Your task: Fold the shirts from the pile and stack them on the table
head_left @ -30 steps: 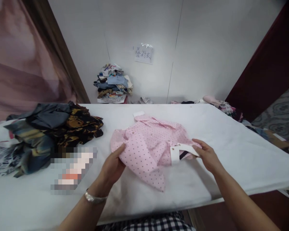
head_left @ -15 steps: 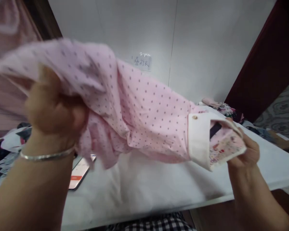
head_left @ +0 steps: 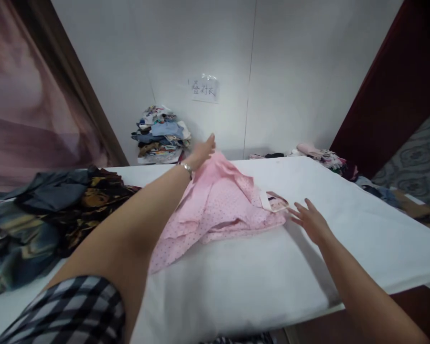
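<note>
While the handwritten paper wall sign point(head_left: 203, 89) blurs unreadably, your left hand point(head_left: 201, 153) stretches flat-fingered over the pink dotted cotton shirt point(head_left: 220, 208); your right hand point(head_left: 310, 220) rests splayed beside its white cuff point(head_left: 275, 202).

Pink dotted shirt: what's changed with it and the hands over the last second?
The pink dotted shirt, lifted and shaken in the air half a second ago, is back down on the white table, spread looser than before. The left hand has let go and reaches over its far edge; the right hand has released the cuff and lies open beside it. The dark clothes pile stayed put.
</note>
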A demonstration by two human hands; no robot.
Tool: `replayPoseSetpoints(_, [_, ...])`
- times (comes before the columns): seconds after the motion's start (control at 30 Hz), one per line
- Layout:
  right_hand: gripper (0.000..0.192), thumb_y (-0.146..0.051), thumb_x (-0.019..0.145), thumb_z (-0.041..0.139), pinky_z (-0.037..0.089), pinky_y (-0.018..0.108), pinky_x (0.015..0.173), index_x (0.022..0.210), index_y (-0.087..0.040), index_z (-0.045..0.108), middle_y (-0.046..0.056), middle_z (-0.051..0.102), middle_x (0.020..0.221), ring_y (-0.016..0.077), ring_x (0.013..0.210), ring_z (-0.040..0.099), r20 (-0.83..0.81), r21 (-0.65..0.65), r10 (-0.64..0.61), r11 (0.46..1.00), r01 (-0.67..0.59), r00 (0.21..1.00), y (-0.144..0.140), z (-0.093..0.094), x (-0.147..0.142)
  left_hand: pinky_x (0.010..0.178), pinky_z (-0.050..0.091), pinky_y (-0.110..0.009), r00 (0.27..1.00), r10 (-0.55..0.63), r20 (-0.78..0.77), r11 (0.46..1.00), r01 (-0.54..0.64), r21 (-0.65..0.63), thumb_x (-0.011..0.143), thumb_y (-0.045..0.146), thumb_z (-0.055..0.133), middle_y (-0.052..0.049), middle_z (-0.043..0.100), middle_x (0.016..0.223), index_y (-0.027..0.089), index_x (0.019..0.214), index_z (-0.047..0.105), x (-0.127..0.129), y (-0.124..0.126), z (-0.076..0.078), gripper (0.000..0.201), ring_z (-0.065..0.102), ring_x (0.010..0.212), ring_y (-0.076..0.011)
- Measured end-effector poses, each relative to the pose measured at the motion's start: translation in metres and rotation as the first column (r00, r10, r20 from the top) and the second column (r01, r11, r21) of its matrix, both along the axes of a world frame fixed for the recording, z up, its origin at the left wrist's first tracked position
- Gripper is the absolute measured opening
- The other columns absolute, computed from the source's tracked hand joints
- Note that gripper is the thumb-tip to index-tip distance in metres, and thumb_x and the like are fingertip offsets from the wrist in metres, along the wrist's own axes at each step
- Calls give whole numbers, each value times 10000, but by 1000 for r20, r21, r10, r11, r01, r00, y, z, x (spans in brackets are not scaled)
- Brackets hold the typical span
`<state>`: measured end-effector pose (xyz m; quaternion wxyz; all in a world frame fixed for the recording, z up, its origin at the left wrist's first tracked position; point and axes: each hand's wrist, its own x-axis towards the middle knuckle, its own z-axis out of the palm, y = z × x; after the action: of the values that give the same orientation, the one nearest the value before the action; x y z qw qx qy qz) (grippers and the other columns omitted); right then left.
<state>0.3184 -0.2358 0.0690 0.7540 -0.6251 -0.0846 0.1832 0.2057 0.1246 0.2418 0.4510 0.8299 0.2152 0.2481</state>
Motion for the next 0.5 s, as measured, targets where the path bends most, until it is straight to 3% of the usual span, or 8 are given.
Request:
replayPoseSetpoints(0.07, [634, -379, 664, 761, 574, 391, 775, 1239, -271, 515, 99, 557, 1309, 268, 1065, 627, 20, -135, 7, 991, -4, 1000, -9, -22, 0, 934, 455, -369, 989, -76, -123, 990, 90, 107, 904, 592, 240, -134, 546, 1341, 147, 1210, 566, -19, -6, -35, 631, 562, 1158, -238])
replayPoseSetpoints(0.17, [526, -417, 682, 715, 552, 401, 807, 1146, -197, 598, 119, 624, 1216, 286, 1090, 604, 154, -298, 65, 954, -17, 986, -13, -38, -3, 1021, 375, -404, 966, -80, -246, 973, 129, 193, 787, 598, 517, -126, 563, 1326, 167, 1201, 593, -67, -15, -82, 603, 525, 1195, -286])
replayPoseSetpoints(0.27, [456, -438, 734, 621, 501, 425, 891, 1122, -198, 640, 96, 653, 1180, 275, 1058, 613, 399, -438, 150, 898, 45, 904, 0, -38, 1, 1020, 372, -413, 853, 77, -516, 909, 152, 387, 772, 627, 496, -139, 463, 1419, 168, 1348, 456, -113, -17, -118, 738, 465, 1257, -310])
replayPoseSetpoints(0.37, [479, -438, 784, 548, 454, 414, 935, 1209, -224, 603, 87, 593, 1286, 274, 1112, 579, 559, -594, 305, 796, 115, 771, 28, -28, 9, 959, 416, -409, 751, 223, -621, 875, 127, 467, 785, 621, 458, -174, 448, 1419, 145, 1365, 412, -139, -9, -139, 752, 467, 1252, -326])
replayPoseSetpoints(0.5, [561, -457, 807, 527, 418, 416, 929, 1307, -201, 512, 131, 572, 1299, 295, 1169, 530, 541, -791, 563, 593, 150, 625, 70, -19, 16, 857, 461, -387, 700, 331, -633, 873, 27, 486, 807, 605, 412, -186, 512, 1350, 144, 1356, 403, -139, 7, -148, 717, 558, 1139, -315])
